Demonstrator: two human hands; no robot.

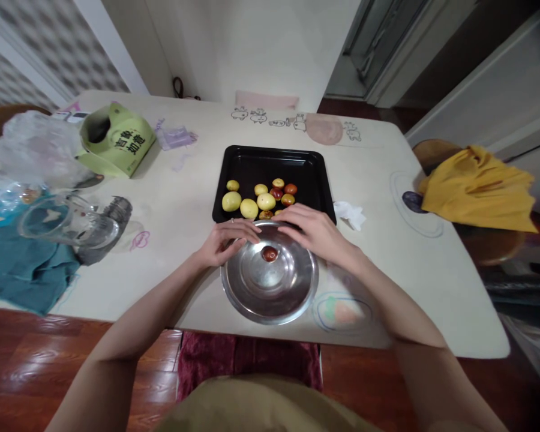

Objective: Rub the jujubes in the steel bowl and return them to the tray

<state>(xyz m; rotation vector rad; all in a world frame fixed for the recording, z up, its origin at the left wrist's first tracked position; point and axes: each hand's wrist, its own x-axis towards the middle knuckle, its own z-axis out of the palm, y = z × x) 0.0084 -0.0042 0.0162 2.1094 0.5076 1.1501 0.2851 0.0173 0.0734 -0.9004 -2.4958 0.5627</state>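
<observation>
A shiny steel bowl (270, 300) stands near the table's front edge, with one reddish-brown jujube (270, 254) inside. Behind it, a black baking tray (274, 159) holds several fruits that look like jujubes, yellow-green (231, 201) to red (290, 189). My left hand (229, 241) lies over the bowl's far left rim, its fingers stretched out and thumb apart. Over the far right rim is my right hand (312, 231), fingers extended toward the tray's near edge and the fruit there. Neither hand shows anything gripped; the right fingertips partly cover the nearest fruit.
At left are a glass pitcher (67, 221) on its side, a teal cloth (27, 270), a green cardboard box (121, 138) and clear plastic bags (36, 144). A crumpled tissue (350, 214) lies right of the tray. Yellow cloth (477, 189) hangs over a chair at right.
</observation>
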